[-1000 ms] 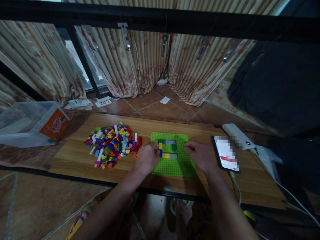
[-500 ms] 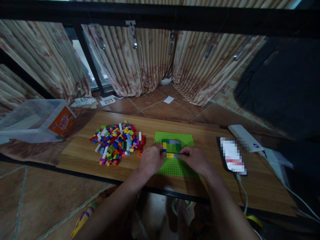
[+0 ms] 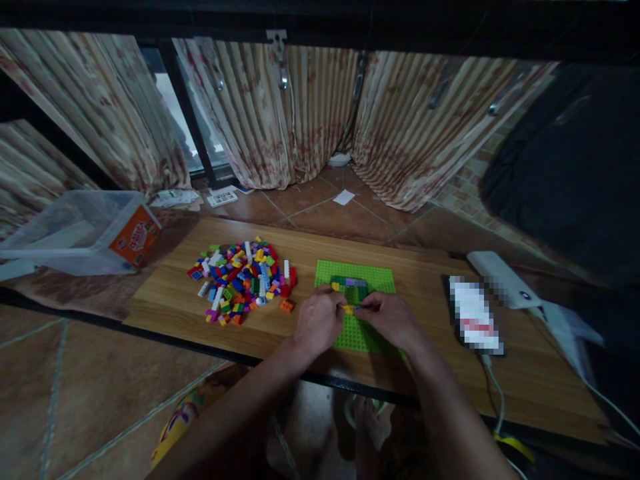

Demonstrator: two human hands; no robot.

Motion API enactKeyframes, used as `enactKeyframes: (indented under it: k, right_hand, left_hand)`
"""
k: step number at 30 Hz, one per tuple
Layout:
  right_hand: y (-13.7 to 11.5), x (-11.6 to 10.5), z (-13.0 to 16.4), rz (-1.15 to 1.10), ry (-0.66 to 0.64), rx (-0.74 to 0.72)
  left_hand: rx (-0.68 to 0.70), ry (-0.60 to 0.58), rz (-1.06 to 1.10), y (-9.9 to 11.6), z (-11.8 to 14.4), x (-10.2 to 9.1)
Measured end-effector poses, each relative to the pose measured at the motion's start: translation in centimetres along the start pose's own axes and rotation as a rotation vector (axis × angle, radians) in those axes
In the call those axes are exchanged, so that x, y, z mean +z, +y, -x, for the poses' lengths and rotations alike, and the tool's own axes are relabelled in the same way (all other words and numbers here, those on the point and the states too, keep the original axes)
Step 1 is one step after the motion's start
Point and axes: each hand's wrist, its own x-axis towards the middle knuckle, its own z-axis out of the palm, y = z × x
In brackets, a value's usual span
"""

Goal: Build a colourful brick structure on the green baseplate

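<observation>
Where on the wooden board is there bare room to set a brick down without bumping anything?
Bare wood shows between the brick pile and the green baseplate, around a stray orange brick; also between the baseplate and the phone, and along the wooden board left of the pile. It is crowded on the baseplate, where the left hand and right hand meet.

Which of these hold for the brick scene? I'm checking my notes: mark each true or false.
1. Both hands meet over the green baseplate. True: left hand and right hand touch the small brick build.
2. The loose brick pile lies right of the baseplate. False: it lies to its left.
3. A clear plastic tub sits at the far left. True.
4. The phone rests on the baseplate. False: it lies on the wooden board, right of the plate.
</observation>
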Motion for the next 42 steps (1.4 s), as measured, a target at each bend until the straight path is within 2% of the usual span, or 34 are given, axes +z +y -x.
enactKeyframes:
  k: [10, 16, 30, 39, 42]
  right_hand:
    - [-0.3, 0.05, -0.04, -0.011, -0.016, 0.048]
    - [-0.23, 0.33, -0.03, 0.012, 0.03, 0.042]
    - [-0.41, 0.57, -0.14, 0.042, 0.029, 0.035]
    - [0.15, 0.3, -0.24, -0.013, -0.065, -0.002]
    - [0.34, 0.35, 0.0, -0.016, -0.07, -0.011]
  left_hand:
    - [0.019, -0.003, -0.002, 0.0, -0.07, 0.41]
    - [0.022, -0.013, -0.008, 0.23, -0.12, 0.4]
    - [-0.01, -0.113, -0.094, 0.53, -0.31, 0.66]
    - [0.082, -0.052, -0.115, 0.43, 0.04, 0.72]
    - [0.15, -0.088, -0.144, 0.68, 0.16, 0.9]
